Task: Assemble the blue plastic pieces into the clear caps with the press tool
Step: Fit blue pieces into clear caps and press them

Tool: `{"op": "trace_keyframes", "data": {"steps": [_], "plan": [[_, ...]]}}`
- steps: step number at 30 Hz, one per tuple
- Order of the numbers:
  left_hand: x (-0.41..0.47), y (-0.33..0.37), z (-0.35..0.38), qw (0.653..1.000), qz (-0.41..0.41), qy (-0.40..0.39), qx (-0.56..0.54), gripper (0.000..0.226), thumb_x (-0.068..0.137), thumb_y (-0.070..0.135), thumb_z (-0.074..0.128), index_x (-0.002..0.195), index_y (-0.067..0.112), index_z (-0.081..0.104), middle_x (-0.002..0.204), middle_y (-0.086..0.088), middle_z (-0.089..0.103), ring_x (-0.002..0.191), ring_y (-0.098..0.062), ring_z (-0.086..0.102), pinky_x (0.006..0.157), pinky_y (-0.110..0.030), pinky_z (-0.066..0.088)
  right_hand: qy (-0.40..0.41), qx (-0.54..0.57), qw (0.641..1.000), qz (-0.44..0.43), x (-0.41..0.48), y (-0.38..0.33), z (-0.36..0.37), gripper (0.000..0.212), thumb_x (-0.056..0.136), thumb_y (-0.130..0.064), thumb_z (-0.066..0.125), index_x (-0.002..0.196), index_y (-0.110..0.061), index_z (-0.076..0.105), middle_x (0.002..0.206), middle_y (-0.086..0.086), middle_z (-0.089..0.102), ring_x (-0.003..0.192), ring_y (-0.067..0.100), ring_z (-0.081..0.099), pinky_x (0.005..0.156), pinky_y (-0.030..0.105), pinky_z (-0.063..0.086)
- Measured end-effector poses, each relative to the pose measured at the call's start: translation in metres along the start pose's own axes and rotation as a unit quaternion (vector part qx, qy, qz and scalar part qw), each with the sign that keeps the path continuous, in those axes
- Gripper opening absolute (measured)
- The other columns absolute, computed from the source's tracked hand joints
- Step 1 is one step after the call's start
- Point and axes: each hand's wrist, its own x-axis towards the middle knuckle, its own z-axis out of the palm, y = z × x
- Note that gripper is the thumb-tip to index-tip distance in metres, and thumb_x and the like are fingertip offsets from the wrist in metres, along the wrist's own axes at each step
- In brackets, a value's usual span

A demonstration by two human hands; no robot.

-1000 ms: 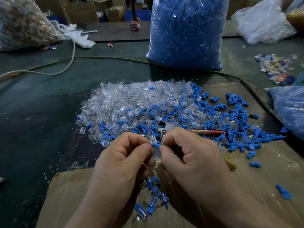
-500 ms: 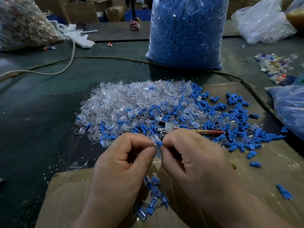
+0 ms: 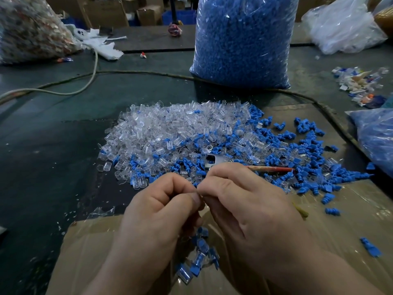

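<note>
Fingertips have closed together, both hands (image 3: pixel 200 194) pinching a blue piece into a clear cap near the desk's front edge, so next the press tool (image 3: pixel 214 161) just behind must seat it.

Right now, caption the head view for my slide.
Both hands pinch a small part together above heaped clear caps and blue pieces.

We are at a small factory's assembly bench.
We see a tall clear plastic sack of blue plastic pieces (image 3: pixel 242 39) on the dark worktable (image 3: pixel 53 145), a loose heap of clear plastic caps (image 3: pixel 170 126), and brown cardboard cartons (image 3: pixel 106 11) stacked behind.
</note>
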Motion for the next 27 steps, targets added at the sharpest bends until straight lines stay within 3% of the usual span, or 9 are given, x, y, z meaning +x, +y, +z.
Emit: {"op": "trace_keyframes", "data": {"steps": [3, 5, 8, 11, 13, 16, 19, 23, 27], "plan": [[0.001, 0.001, 0.004, 0.999, -0.013, -0.004, -0.03, 0.005, 0.078, 0.019, 0.076, 0.076, 0.018, 0.071, 0.063, -0.016, 0.066, 0.054, -0.022, 0.06, 0.05, -0.03, 0.051, -0.013, 0.015, 1.0, 0.001, 0.0, 0.002, 0.001, 0.02, 0.094, -0.024, 0.053, 0.105, -0.016, 0.068, 0.103, -0.004, 0.061, 0.087, 0.016, 0.06, 0.067, 0.037, 0.053], [0.002, -0.001, 0.003, 1.0, 0.016, 0.005, -0.014, 0.018, 0.084, 0.006, 0.074, 0.082, 0.024, 0.073, 0.069, -0.014, 0.07, 0.057, -0.021, 0.066, 0.052, -0.027, 0.055, -0.027, 0.004, 1.0, 0.009, 0.0, 0.003, 0.001, 0.024, 0.094, -0.026, 0.05, 0.106, -0.015, 0.068, 0.103, -0.003, 0.062, 0.087, 0.017, 0.061, 0.066, 0.038, 0.054], [0.002, -0.002, 0.003, 0.998, 0.052, -0.01, 0.047, 0.03, 0.083, 0.005, 0.074, 0.086, 0.034, 0.074, 0.073, -0.003, 0.073, 0.064, -0.018, 0.07, 0.059, -0.025, 0.058, -0.035, -0.007, 0.999, 0.023, 0.002, 0.003, 0.001, 0.027, 0.094, -0.027, 0.049, 0.109, -0.014, 0.068, 0.102, -0.002, 0.062, 0.085, 0.018, 0.06, 0.064, 0.039, 0.054], [0.004, -0.005, 0.003, 0.998, 0.047, 0.012, 0.041, 0.024, 0.079, 0.01, 0.077, 0.086, 0.033, 0.073, 0.071, -0.002, 0.072, 0.062, -0.02, 0.069, 0.057, -0.028, 0.056, -0.039, -0.025, 0.999, 0.022, 0.002, 0.003, 0.0, 0.028, 0.093, -0.028, 0.049, 0.115, -0.018, 0.064, 0.107, -0.003, 0.062, 0.092, 0.016, 0.059, 0.071, 0.036, 0.055], [0.006, -0.008, 0.004, 0.998, 0.017, 0.038, -0.042, 0.019, 0.078, 0.008, 0.075, 0.084, 0.026, 0.073, 0.069, -0.003, 0.07, 0.059, -0.021, 0.066, 0.054, -0.027, 0.054, -0.061, -0.119, 0.989, 0.059, 0.003, 0.01, -0.004, 0.043, 0.09, -0.043, 0.045, 0.13, -0.028, 0.049, 0.124, -0.007, 0.056, 0.112, 0.013, 0.053, 0.093, 0.037, 0.051], [0.008, -0.01, 0.002, 0.99, -0.019, 0.05, -0.127, 0.025, 0.082, -0.006, 0.068, 0.08, 0.019, 0.073, 0.067, -0.006, 0.064, 0.056, -0.02, 0.062, 0.05, -0.025, 0.051, -0.161, -0.256, 0.93, 0.209, 0.006, 0.032, -0.02, 0.073, 0.082, -0.068, 0.039, 0.144, -0.041, 0.009, 0.151, -0.009, 0.025, 0.138, 0.016, 0.024, 0.115, 0.041, 0.021], [0.008, -0.009, 0.0, 0.989, -0.034, 0.032, -0.139, 0.024, 0.08, -0.005, 0.067, 0.079, 0.019, 0.073, 0.067, -0.008, 0.063, 0.057, -0.021, 0.061, 0.049, -0.026, 0.051, -0.231, -0.306, 0.892, 0.239, 0.004, 0.048, -0.026, 0.075, 0.08, -0.076, 0.031, 0.142, -0.041, 0.011, 0.147, -0.012, 0.031, 0.133, 0.017, 0.031, 0.11, 0.04, 0.028], [0.009, -0.009, -0.001, 0.985, -0.057, 0.031, -0.163, 0.027, 0.082, -0.008, 0.064, 0.077, 0.017, 0.072, 0.067, -0.009, 0.061, 0.056, -0.022, 0.058, 0.047, -0.026, 0.049, -0.249, -0.302, 0.894, 0.218, 0.005, 0.053, -0.027, 0.071, 0.075, -0.079, 0.024, 0.138, -0.044, 0.019, 0.134, -0.017, 0.046, 0.119, 0.016, 0.04, 0.098, 0.039, 0.036], [0.01, -0.01, 0.0, 0.985, -0.06, 0.023, -0.161, 0.026, 0.082, -0.008, 0.065, 0.077, 0.017, 0.073, 0.066, -0.01, 0.061, 0.056, -0.021, 0.058, 0.048, -0.026, 0.05, -0.233, -0.307, 0.9, 0.206, 0.01, 0.054, -0.025, 0.056, 0.081, -0.069, 0.04, 0.13, -0.043, 0.032, 0.12, -0.016, 0.054, 0.109, 0.015, 0.043, 0.094, 0.039, 0.034]]}}
